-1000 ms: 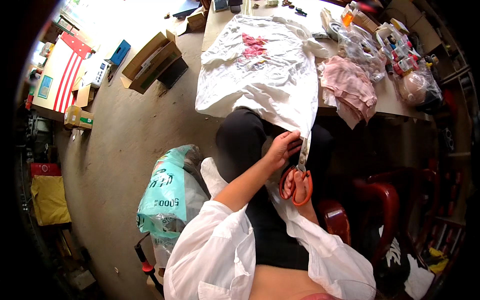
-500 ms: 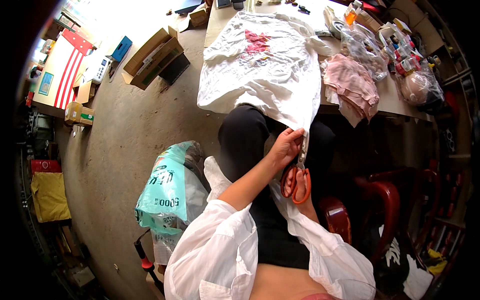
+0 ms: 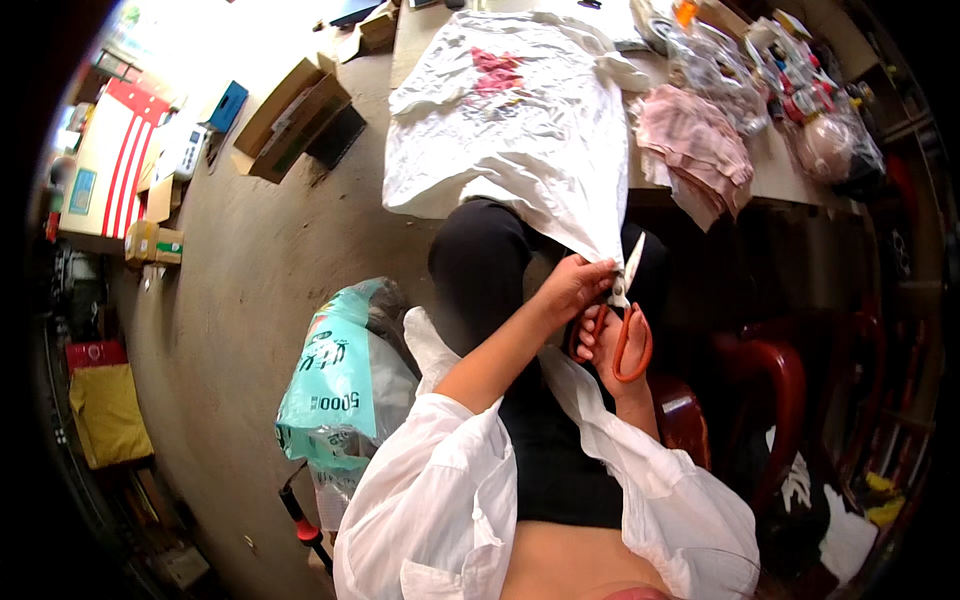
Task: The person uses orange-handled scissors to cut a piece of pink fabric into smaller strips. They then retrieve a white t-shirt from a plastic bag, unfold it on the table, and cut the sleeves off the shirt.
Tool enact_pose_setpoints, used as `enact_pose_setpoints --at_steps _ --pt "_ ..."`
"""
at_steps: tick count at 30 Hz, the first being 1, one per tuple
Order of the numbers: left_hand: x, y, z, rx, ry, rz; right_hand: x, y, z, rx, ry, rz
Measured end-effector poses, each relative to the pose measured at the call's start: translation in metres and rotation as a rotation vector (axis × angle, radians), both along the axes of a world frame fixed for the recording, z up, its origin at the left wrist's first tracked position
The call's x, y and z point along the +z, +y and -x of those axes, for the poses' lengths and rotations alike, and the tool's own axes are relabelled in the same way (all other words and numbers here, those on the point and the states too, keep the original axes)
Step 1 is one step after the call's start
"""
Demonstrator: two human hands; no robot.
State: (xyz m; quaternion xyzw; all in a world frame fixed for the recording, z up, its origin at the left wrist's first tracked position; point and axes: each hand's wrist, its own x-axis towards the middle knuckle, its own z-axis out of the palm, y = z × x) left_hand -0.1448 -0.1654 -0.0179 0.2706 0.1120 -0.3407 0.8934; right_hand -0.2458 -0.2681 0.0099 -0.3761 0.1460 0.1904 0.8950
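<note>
A white T-shirt (image 3: 530,150) with a pink print lies spread over the table and hangs past its near edge onto my knees. My left hand (image 3: 577,285) pinches the shirt's lower right corner. In my right hand (image 3: 603,340) are scissors with orange-red handles (image 3: 641,350), my fingers through the loops. Their blades are parted beside the pinched corner, one pointing up to the right of the cloth. The other blade is mostly hidden by the fabric and my left fingers.
Folded pink cloth (image 3: 695,145) and clear plastic bags (image 3: 715,75) of goods sit on the table's right side. Left of my legs stands a teal and clear plastic bag (image 3: 335,370). An open cardboard box (image 3: 290,120) is on the floor; a dark red wooden chair (image 3: 765,410) stands at right.
The scissors have opened wider and tilted to the right, their blades now at the shirt's corner. My left hand still pinches the cloth. The whole view has shifted slightly.
</note>
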Motion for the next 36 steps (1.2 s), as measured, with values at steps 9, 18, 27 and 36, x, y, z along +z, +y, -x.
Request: enact_pose_setpoints --at_steps 9,18,27,36 --pt "-0.003 0.003 -0.001 -0.011 0.004 0.007 0.01 -0.005 0.004 0.033 -0.091 -0.098" --pt "-0.005 0.009 -0.001 -0.106 -0.081 0.013 0.011 0.001 -0.001 0.007 0.004 -0.013" --pt "-0.01 0.009 0.003 0.049 0.032 -0.017 0.008 0.01 0.0 -0.041 0.063 -0.044" --pt "0.01 0.046 0.014 -0.217 -0.041 -0.137 0.025 0.009 -0.013 0.006 0.109 -0.308"
